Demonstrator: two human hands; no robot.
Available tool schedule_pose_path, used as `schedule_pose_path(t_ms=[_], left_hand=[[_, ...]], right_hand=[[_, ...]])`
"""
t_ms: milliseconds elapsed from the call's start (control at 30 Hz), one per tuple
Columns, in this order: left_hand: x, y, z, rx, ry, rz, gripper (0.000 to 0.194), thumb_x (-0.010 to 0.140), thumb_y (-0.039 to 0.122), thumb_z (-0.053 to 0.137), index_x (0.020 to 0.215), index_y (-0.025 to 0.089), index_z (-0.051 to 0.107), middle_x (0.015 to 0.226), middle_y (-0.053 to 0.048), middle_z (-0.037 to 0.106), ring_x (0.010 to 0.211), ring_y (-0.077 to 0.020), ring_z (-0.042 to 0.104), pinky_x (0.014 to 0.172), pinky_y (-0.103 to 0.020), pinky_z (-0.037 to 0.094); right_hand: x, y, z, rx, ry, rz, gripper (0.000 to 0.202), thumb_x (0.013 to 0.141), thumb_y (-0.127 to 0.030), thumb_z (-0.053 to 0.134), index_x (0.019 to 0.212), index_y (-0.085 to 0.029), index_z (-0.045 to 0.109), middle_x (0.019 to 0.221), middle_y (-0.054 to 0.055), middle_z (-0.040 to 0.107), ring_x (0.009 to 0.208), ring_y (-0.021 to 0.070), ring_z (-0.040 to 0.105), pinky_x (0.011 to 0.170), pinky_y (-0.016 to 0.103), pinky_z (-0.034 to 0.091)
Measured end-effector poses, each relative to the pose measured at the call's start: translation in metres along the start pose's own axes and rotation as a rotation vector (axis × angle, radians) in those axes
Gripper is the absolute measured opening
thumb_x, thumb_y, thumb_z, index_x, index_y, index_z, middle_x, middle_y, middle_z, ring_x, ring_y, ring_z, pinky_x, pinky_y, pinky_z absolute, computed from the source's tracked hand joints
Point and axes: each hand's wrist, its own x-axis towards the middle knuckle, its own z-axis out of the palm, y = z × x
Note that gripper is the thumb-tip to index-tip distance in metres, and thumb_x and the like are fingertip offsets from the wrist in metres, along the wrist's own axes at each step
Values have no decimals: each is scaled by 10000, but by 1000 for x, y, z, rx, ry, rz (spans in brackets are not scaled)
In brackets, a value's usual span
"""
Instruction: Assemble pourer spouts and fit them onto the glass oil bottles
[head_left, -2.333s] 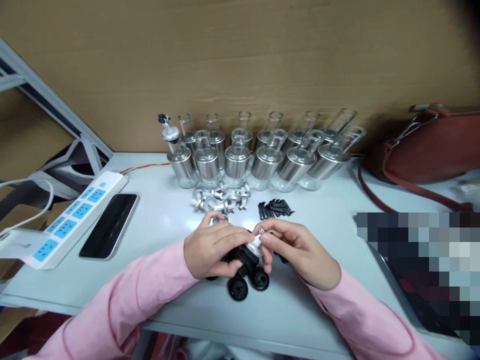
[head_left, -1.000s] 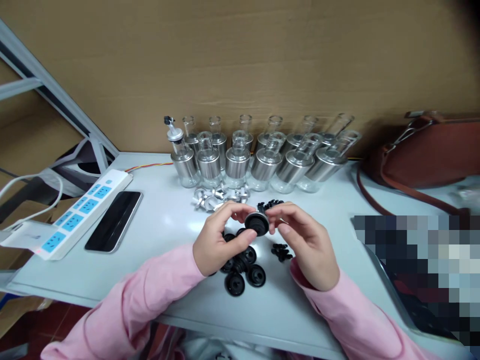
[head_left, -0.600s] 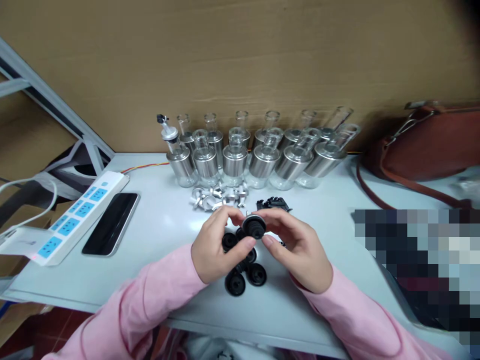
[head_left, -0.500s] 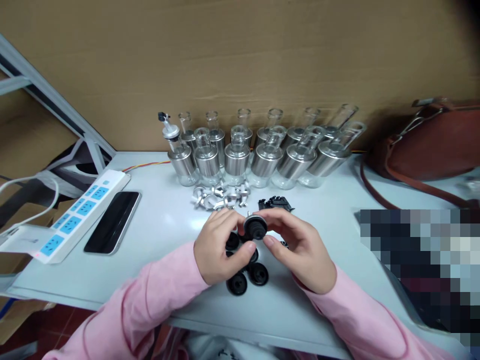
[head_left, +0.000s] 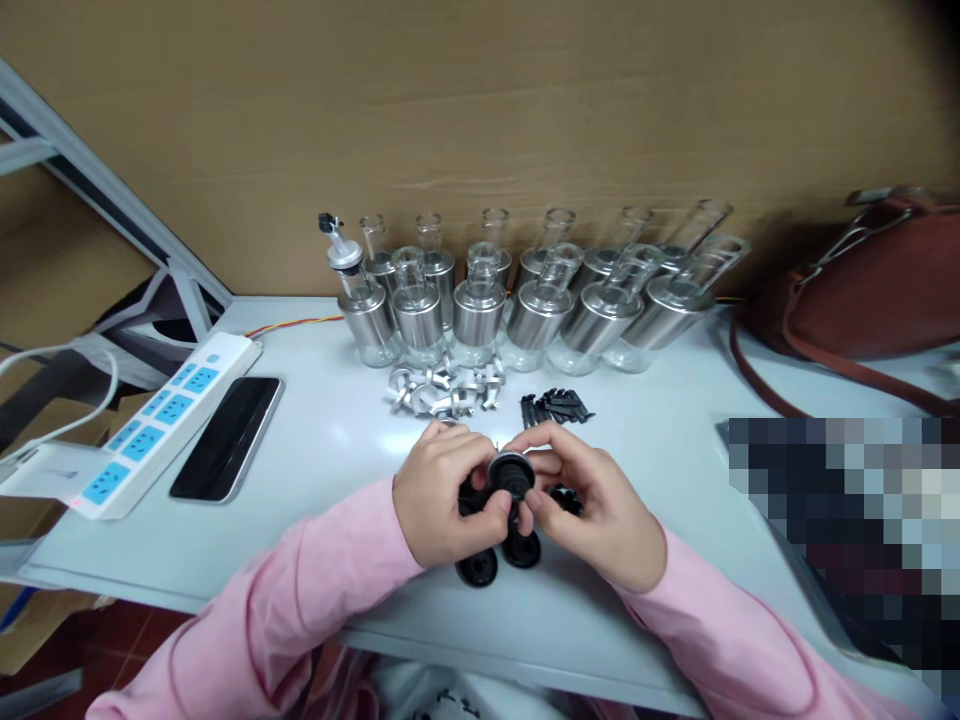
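My left hand (head_left: pixel 448 497) and my right hand (head_left: pixel 606 515) meet over the table, both closed on one bottle pourer (head_left: pixel 512 474). Its black ribbed stopper faces me, with a silvery rim behind it. The left thumb and fingers grip its left side, while the right thumb and fingertips press on its right and lower edge. Below the hands lie several round black stoppers (head_left: pixel 478 568), partly covered by the fingers. Just beyond the hands are a heap of silvery pourer spouts (head_left: pixel 446 388) and a bunch of small black plastic pieces (head_left: pixel 556 406).
Glass bottles with metal sleeves (head_left: pixel 480 312) stand in two rows at the back; the front left one carries a pourer (head_left: pixel 344 250). To the left lie a phone (head_left: pixel 226 438) and a power strip (head_left: pixel 161 425). A brown bag (head_left: pixel 885 285) sits at the right.
My right fingers have closed in around the bottle pourer, with fingertips now under its stopper. The pourer has dropped slightly. The view has shifted a little.
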Motion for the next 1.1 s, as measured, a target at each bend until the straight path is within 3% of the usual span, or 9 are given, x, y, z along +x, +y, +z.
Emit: schedule_pose_path(t_ms=[233,633,933,1100], left_hand=[[-1,0,1,48,-5,39,163,654,310,379,592,192,286,533,31,355,532,-135,378,607,-315,306],[0,2,0,70,41,114,174,624,276,372,580,191,227,506,41,315,512,-126,322,607,-313,270],[0,5,-1,105,77,157,176,630,265,363,575,190,213,504,36,311,519,-128,305,600,-314,264],[-1,4,-2,184,157,233,151,656,270,390,574,185,296,524,24,353,541,-136,336,612,-327,286]], right_hand=[[0,0,4,36,-29,30,194,668,-156,492,848,-188,429,568,-39,533,402,71,442,404,192,303],[1,-3,4,-9,10,-14,170,618,-133,485,770,-186,433,511,-81,431,394,38,301,392,173,271],[-3,-3,5,-18,30,-66,181,615,-102,497,773,-182,459,471,-102,386,393,40,296,391,166,298],[-3,-4,4,-30,58,-86,206,614,-87,507,793,-187,486,520,-74,476,395,43,341,394,169,328]])
